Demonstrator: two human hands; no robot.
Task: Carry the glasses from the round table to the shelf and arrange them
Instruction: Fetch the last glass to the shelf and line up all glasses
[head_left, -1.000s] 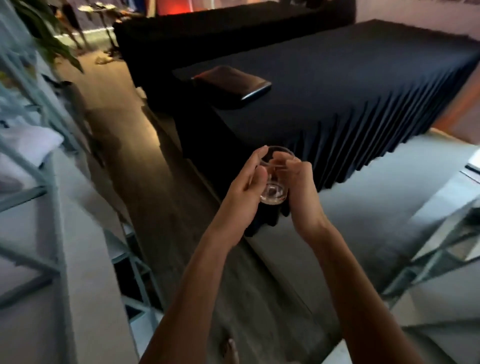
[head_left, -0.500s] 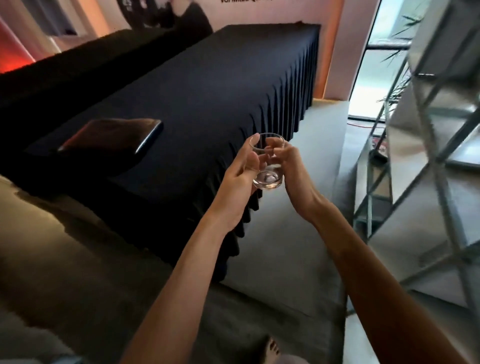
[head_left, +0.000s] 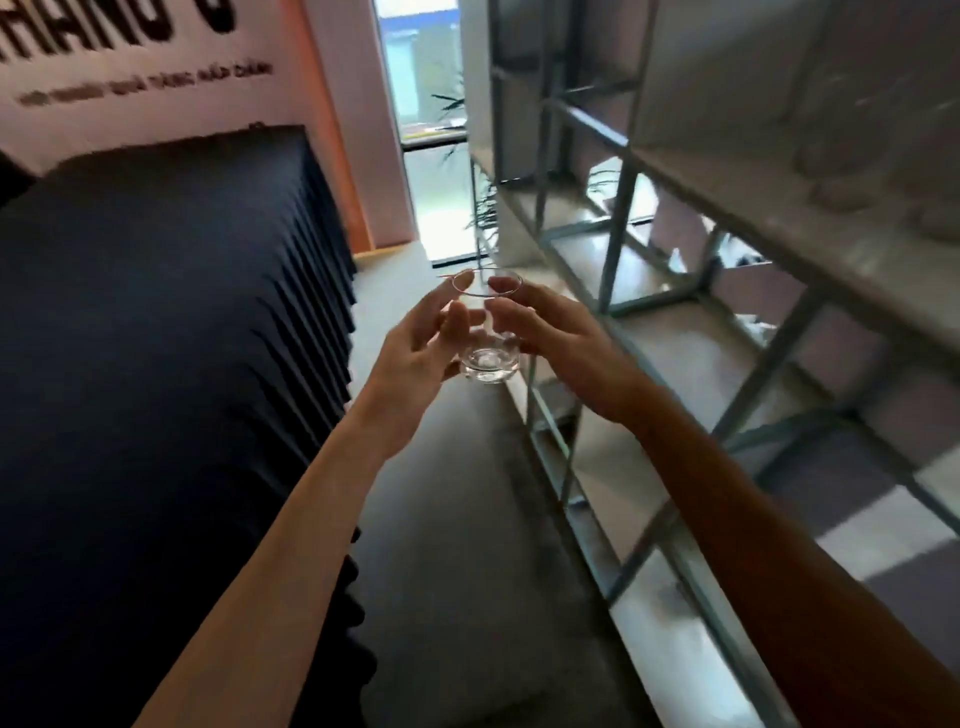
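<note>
Head view: glass (head_left: 487, 332) upright at frame centre, held in the air between both hands. Left hand (head_left: 415, 348) fingers curl round its left side, right hand (head_left: 563, 345) fingers round its right. Shelf (head_left: 727, 197) right of frame; black-draped desk (head_left: 156, 312) left.

An event or exhibition venue: a black-skirted table (head_left: 156, 338), a lettered backdrop wall (head_left: 156, 111) and an open metal-frame shelf (head_left: 618, 208).

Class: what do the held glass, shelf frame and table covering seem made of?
The glass is clear, glossy glass: see-through, base glints. The shelf frame looks like grey painted metal: thin straight bars. The table covering is dark matte fabric, hanging in pleats.
</note>
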